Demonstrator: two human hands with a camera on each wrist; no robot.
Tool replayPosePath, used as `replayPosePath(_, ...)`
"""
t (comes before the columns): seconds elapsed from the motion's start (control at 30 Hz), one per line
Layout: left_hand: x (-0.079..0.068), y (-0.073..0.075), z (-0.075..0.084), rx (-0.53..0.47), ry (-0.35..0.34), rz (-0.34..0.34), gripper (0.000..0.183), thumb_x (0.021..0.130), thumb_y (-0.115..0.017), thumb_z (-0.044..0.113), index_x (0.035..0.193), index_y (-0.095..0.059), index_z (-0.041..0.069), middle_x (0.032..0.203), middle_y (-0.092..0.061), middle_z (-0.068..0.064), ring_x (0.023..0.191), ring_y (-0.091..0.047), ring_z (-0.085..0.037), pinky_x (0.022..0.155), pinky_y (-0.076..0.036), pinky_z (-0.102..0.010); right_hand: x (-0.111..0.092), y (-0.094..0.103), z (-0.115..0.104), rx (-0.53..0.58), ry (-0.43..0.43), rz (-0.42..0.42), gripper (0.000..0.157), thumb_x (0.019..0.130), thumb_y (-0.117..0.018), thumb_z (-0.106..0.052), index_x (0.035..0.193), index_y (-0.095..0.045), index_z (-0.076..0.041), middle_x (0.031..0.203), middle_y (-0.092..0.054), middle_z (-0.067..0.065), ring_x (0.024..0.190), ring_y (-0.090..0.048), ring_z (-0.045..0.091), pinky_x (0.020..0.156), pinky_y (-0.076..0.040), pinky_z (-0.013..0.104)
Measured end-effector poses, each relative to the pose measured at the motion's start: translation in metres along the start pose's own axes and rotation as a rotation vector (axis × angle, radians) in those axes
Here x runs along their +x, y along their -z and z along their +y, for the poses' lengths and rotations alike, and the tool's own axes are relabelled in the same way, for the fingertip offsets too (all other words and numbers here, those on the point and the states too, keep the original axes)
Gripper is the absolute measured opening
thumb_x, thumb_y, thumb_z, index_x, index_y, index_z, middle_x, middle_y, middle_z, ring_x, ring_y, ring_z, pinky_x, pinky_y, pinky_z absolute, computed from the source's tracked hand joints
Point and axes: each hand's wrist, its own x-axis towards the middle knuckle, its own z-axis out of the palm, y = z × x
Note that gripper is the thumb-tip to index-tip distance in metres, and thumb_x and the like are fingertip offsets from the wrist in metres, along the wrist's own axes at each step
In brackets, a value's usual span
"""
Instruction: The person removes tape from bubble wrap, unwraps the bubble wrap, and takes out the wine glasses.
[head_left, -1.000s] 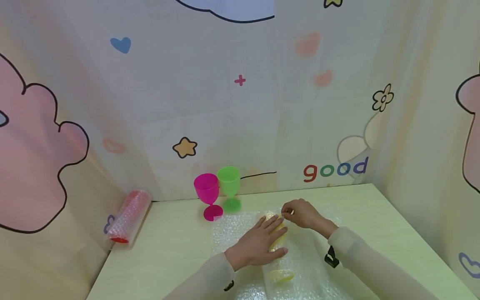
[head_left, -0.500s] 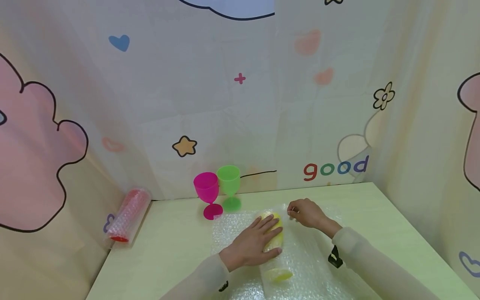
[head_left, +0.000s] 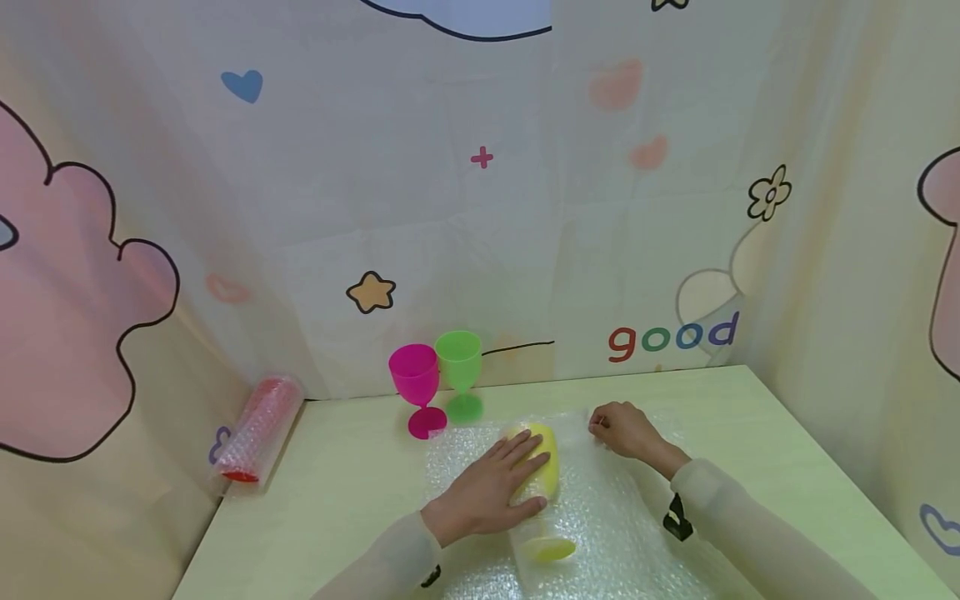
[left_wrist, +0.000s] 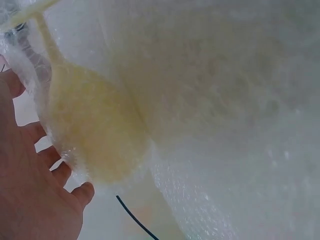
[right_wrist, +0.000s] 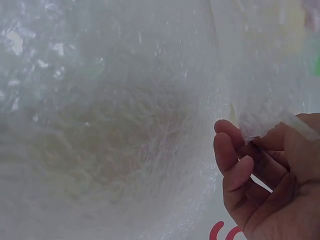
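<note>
A yellow plastic goblet (head_left: 551,479) lies on its side on a sheet of bubble wrap (head_left: 615,525), its foot toward the person. My left hand (head_left: 487,492) rests on the bowl, fingers spread. In the left wrist view, film covers the goblet's bowl (left_wrist: 95,130) and the fingers lie along its side. To the right, my right hand (head_left: 628,432) pinches the far edge of the sheet between thumb and fingers. The right wrist view shows the crumpled edge of the bubble wrap (right_wrist: 257,127) in that pinch.
A magenta goblet (head_left: 415,377) and a green goblet (head_left: 459,358) stand at the back of the pale table (head_left: 352,500). A red item rolled in bubble wrap (head_left: 258,429) lies at the left edge. A printed curtain (head_left: 480,233) hangs behind.
My right hand has moved right with the edge of the bubble wrap. My left hand and the yellow goblet have shifted left, and the goblet's outline shows more clearly.
</note>
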Motion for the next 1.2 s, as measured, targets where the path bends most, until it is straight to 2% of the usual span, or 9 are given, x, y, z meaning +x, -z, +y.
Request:
replayPosePath(0.33, -0.021, -0.004, -0.014, -0.061, 0.046, 0.019, 0.066, 0.101, -0.035, 0.056, 0.156, -0.028, 0.021, 0.165, -0.021, -0.002, 0.154, -0.018, -0.023, 0.122, -0.028, -0.038, -0.004, 0.001, 0.002, 0.015, -0.004, -0.005, 0.011, 0.093, -0.064, -0.011, 0.090, -0.072, -0.004, 0.072, -0.067, 0.002, 0.061, -0.058, 0.010, 0.056, -0.046, 0.027)
replayPosePath(0.47, -0.026, -0.003, -0.016, -0.095, 0.066, 0.012, 0.066, 0.101, -0.036, 0.057, 0.157, -0.026, 0.022, 0.166, -0.019, 0.000, 0.154, -0.017, -0.022, 0.120, -0.032, -0.038, -0.004, 0.003, 0.002, 0.002, -0.011, 0.002, 0.013, 0.093, -0.064, -0.014, 0.091, -0.072, -0.004, 0.073, -0.067, 0.002, 0.062, -0.056, 0.011, 0.056, -0.046, 0.027)
replayPosePath(0.67, -0.032, -0.001, -0.019, -0.120, 0.090, 0.014, 0.066, 0.101, -0.036, 0.057, 0.156, -0.028, 0.022, 0.166, -0.019, 0.000, 0.154, -0.017, -0.022, 0.120, -0.031, -0.040, -0.004, 0.006, -0.001, 0.007, -0.029, -0.010, 0.016, 0.094, -0.063, -0.019, 0.091, -0.072, -0.006, 0.074, -0.067, 0.001, 0.063, -0.056, 0.012, 0.058, -0.047, 0.028)
replayPosePath(0.87, -0.036, -0.001, -0.019, -0.198, 0.118, 0.006, 0.066, 0.100, -0.039, 0.055, 0.156, -0.027, 0.023, 0.166, -0.016, 0.001, 0.154, -0.016, -0.022, 0.109, -0.045, -0.042, -0.007, 0.004, 0.000, 0.130, -0.088, -0.077, 0.015, 0.095, -0.062, -0.018, 0.098, -0.067, -0.004, 0.080, -0.068, 0.004, 0.064, -0.058, 0.013, 0.052, -0.050, 0.027)
replayPosePath(1.0, -0.036, -0.001, -0.019, -0.201, 0.126, 0.003, 0.067, 0.100, -0.041, 0.055, 0.156, -0.027, 0.023, 0.166, -0.016, 0.001, 0.154, -0.016, -0.021, 0.105, -0.049, -0.042, -0.009, 0.008, -0.001, 0.198, -0.051, -0.085, 0.015, 0.096, -0.059, -0.014, 0.102, -0.066, -0.002, 0.078, -0.069, 0.004, 0.063, -0.058, 0.013, 0.051, -0.050, 0.027)
replayPosePath(1.2, -0.039, 0.000, -0.019, -0.211, 0.149, 0.004, 0.067, 0.099, -0.045, 0.053, 0.155, -0.029, 0.021, 0.166, -0.018, -0.001, 0.153, -0.018, -0.021, 0.106, -0.049, -0.042, -0.014, 0.025, -0.009, 0.253, -0.003, -0.080, 0.020, 0.098, -0.057, -0.013, 0.108, -0.066, 0.002, 0.080, -0.071, 0.006, 0.067, -0.063, 0.021, 0.053, -0.052, 0.028)
